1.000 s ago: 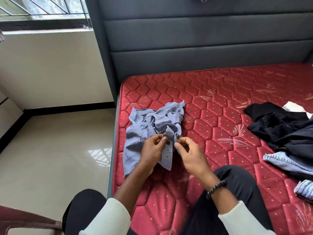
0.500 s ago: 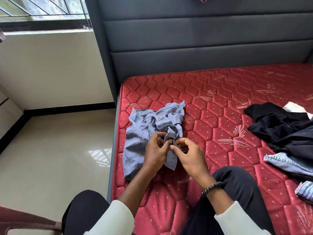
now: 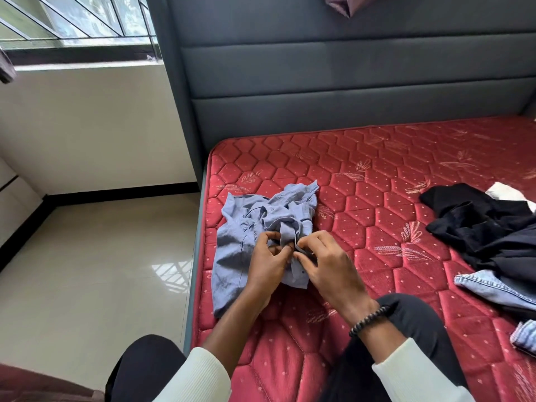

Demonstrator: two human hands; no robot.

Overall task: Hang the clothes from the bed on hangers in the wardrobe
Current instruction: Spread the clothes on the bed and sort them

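1. Two hands at work on one blue shirt (image 3: 249, 227): left hand (image 3: 268, 265) and right hand (image 3: 330, 268), fingers curled, both pinching the button edge of the cloth where the fingertips meet.
2. Lying crumpled on the red mattress (image 3: 377, 181), near its left edge, well short of the grey headboard (image 3: 333, 82).
3. Closer together than a second ago, thumbs now nearly touching; then spread along the loose placket, now bunched over it, with the shirt's lower flap partly covered.
4. One beaded bracelet (image 3: 369, 320) on the right wrist; two white ribbed sleeves (image 3: 203, 378); one knee in black trousers (image 3: 414, 323) resting on the mattress.
5. Right of the shirt, well apart: one pile of black clothes (image 3: 487, 227), a white piece (image 3: 507, 192) behind it, denim (image 3: 493, 288) in front.
6. Left of the mattress, tiled floor (image 3: 101, 271).
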